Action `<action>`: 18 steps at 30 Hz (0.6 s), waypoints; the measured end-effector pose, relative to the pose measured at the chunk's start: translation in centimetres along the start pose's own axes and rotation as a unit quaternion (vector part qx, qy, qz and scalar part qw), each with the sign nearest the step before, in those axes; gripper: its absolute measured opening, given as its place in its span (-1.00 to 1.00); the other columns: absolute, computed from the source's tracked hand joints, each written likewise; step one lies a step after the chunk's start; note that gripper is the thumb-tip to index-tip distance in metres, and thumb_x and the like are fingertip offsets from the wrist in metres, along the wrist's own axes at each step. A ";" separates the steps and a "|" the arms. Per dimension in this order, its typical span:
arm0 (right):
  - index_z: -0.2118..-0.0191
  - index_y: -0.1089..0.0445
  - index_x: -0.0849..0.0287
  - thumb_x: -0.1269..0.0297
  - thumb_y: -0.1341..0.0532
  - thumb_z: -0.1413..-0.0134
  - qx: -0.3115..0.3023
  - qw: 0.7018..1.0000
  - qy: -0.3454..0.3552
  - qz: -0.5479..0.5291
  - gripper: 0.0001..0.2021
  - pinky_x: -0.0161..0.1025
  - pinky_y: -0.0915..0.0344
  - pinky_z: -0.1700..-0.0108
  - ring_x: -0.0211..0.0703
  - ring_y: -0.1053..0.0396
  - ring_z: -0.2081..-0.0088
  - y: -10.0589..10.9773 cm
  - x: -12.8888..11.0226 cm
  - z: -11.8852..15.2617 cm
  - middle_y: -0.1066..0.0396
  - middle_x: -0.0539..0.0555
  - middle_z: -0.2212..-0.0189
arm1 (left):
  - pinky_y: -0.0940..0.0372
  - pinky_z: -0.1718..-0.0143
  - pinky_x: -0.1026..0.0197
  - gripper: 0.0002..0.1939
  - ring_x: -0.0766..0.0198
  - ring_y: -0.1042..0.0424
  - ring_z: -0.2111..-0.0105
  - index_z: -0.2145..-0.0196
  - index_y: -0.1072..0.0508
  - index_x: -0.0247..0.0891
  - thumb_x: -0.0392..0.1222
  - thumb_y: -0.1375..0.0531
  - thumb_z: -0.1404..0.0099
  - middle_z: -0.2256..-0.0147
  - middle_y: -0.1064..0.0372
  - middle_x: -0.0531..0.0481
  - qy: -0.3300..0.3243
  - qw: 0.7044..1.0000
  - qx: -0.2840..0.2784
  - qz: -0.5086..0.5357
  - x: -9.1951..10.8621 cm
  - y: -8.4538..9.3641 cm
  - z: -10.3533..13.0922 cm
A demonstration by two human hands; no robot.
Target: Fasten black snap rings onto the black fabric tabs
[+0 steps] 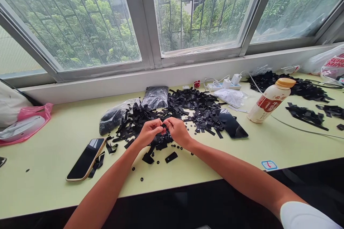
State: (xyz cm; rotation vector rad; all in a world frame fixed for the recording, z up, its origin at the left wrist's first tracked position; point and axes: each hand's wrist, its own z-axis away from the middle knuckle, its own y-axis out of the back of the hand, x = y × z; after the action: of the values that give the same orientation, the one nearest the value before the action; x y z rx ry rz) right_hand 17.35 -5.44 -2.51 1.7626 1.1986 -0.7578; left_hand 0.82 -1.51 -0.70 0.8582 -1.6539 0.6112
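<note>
My left hand (149, 131) and my right hand (177, 132) meet over a heap of black fabric strips (139, 118). A small black piece (163, 125) is pinched between the fingertips of both; its exact shape is mostly hidden. More strips lie in a second pile (193, 102) just behind, mixed with small black ring-like discs (158, 162). One loose black fabric piece (171, 157) lies flat in front of my hands, and several discs are scattered around it.
A phone (86, 159) lies at left, another dark phone (233, 125) at right. A capped bottle (271, 101) stands beyond it near a power strip (228, 85). Plastic bags of black pieces (155, 97) sit behind the heap. A cable (301, 128) crosses the yellow-green table (215, 161).
</note>
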 end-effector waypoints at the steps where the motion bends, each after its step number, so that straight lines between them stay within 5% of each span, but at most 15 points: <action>1: 0.40 -0.40 0.16 0.24 -0.08 -0.35 -0.001 1.000 -0.019 -0.015 -0.71 -0.30 -0.23 0.34 -0.24 -0.35 0.44 -0.1 -0.1 0.1 -0.44 0.00 0.48 | -0.34 0.37 0.24 -0.63 0.32 -0.40 0.44 0.60 -0.17 -0.27 -0.22 -0.29 -0.20 0.47 -0.24 0.09 0.000 1.000 -0.002 0.003 0.0 0.0 0.0; 8: 0.39 -0.42 0.14 0.13 -0.08 -0.31 -0.029 0.992 -0.113 -0.057 -0.69 -0.27 -0.26 0.36 -0.21 -0.34 0.47 -0.4 0.7 -0.1 -0.45 0.00 0.51 | -0.36 0.37 0.22 -0.67 0.30 -0.40 0.44 0.61 -0.16 -0.27 -0.29 -0.25 -0.17 0.44 -0.34 0.03 0.017 1.000 -0.008 0.008 0.0 0.1 0.0; 11: 0.29 -0.51 0.15 0.17 -0.22 -0.16 -0.009 0.995 -0.102 -0.010 -0.82 -0.23 -0.32 0.24 -0.17 -0.39 0.37 0.4 0.8 -0.7 -0.52 0.05 0.35 | -0.33 0.39 0.23 -0.69 0.30 -0.42 0.45 0.61 -0.14 -0.27 -0.33 -0.21 -0.16 0.45 -0.37 0.02 0.022 1.000 0.011 0.011 0.1 0.6 -0.1; 14: 0.05 -0.50 0.14 0.14 -0.25 -0.13 -0.004 0.995 -0.095 -0.026 -0.70 -0.22 -0.35 0.21 -0.20 -0.39 0.34 1.1 0.6 -1.0 -0.52 0.11 0.15 | -0.30 0.41 0.25 -0.70 0.31 -0.41 0.45 0.62 -0.12 -0.26 -0.34 -0.19 -0.13 0.44 -0.37 0.02 0.021 0.999 0.026 0.010 0.3 0.9 -0.1; 18: 0.04 -0.50 0.15 -0.01 -0.21 -0.18 -0.107 0.977 -0.132 -0.130 -0.62 -0.30 -0.25 0.48 -0.25 -0.31 0.51 1.0 0.5 -0.9 -0.48 0.03 0.41 | -0.28 0.45 0.26 -0.72 0.32 -0.37 0.46 0.63 -0.13 -0.25 -0.31 -0.18 -0.10 0.44 -0.35 0.03 0.032 0.999 0.022 -0.014 0.5 0.9 -0.2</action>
State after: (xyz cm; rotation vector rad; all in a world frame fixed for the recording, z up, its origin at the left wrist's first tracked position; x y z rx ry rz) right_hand 18.53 -4.61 -2.23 1.2995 1.2884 -0.9454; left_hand 0.15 -0.98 -0.09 0.8840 -1.5735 0.6505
